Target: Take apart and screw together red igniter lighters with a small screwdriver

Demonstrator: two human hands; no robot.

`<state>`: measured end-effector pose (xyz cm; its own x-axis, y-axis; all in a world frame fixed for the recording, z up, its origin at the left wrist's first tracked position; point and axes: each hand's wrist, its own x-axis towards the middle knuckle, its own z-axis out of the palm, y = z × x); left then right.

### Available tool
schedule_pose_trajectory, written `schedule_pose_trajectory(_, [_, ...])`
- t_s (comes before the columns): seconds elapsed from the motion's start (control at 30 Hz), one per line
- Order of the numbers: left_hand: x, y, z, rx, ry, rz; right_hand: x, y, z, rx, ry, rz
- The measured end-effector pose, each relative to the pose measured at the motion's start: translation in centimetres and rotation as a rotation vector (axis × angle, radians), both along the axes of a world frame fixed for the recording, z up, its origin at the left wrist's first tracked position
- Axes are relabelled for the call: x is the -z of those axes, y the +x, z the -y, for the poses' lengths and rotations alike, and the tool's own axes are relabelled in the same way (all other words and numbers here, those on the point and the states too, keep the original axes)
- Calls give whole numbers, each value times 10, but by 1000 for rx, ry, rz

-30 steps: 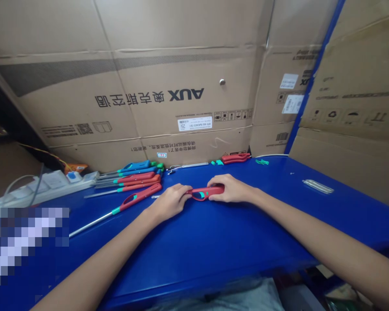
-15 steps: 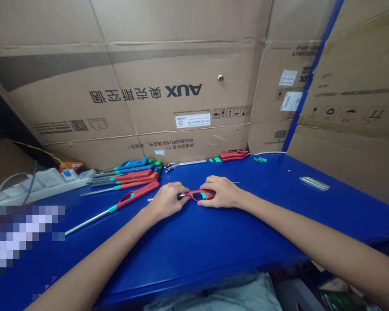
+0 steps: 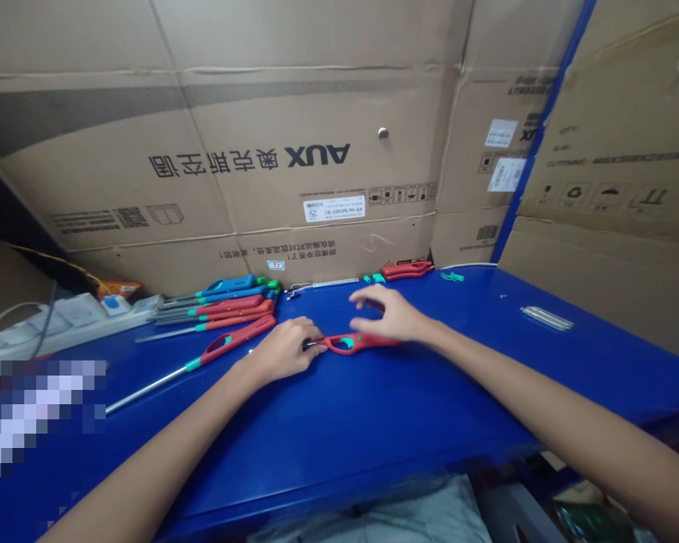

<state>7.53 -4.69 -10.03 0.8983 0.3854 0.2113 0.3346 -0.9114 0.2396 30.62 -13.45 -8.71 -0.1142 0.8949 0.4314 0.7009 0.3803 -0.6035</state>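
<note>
A red lighter handle with a teal trigger [image 3: 354, 344] lies on the blue table [image 3: 373, 422] in front of me. My left hand [image 3: 283, 349] is closed on the handle's left end, where a dark stub sticks out. My right hand [image 3: 388, 314] hovers just above the handle's right part with its fingers spread and holds nothing. A finished red lighter with a long metal tube [image 3: 204, 356] lies just left of my left hand.
Several red and blue long-nosed lighters [image 3: 231, 298] lie stacked at the back left, next to a white power strip [image 3: 73, 313]. Red handle parts [image 3: 406, 269], teal bits [image 3: 453, 276] and a metal tube [image 3: 324, 285] lie along the cardboard boxes [image 3: 294, 158]. A clear part [image 3: 546, 318] lies right.
My right hand has let go of the red handle and lifted off it with fingers opening. The handle now lies flat on the table, my left hand still on its end.
</note>
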Motion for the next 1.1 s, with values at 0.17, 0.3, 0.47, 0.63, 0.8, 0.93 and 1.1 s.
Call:
schedule_pose_trajectory(0.17, [-7,-8,1,-57,63,-68,-30,31,-5,-35,-83,-653])
schedule_pose_trajectory(0.3, [-1,4,16,-34,-32,-8,-31,28,-4,-58,29,-815])
schedule_pose_trajectory(0.47, [-2,12,20,17,41,2,-7,9,-8,-30,4,-691])
schedule_pose_trajectory(0.63, [-3,6,11,10,62,7,-9,3,-5,-44,14,-621])
schedule_pose_trajectory(0.8, [3,10,20,-22,-30,68,-26,-7,4,-95,107,-726])
schedule_pose_trajectory(0.93, [8,16,25,-3,-80,92,-19,-15,4,-106,70,-723])
schedule_pose_trajectory(1.1, [10,16,24,16,-72,102,-8,-15,-1,-70,35,-712])
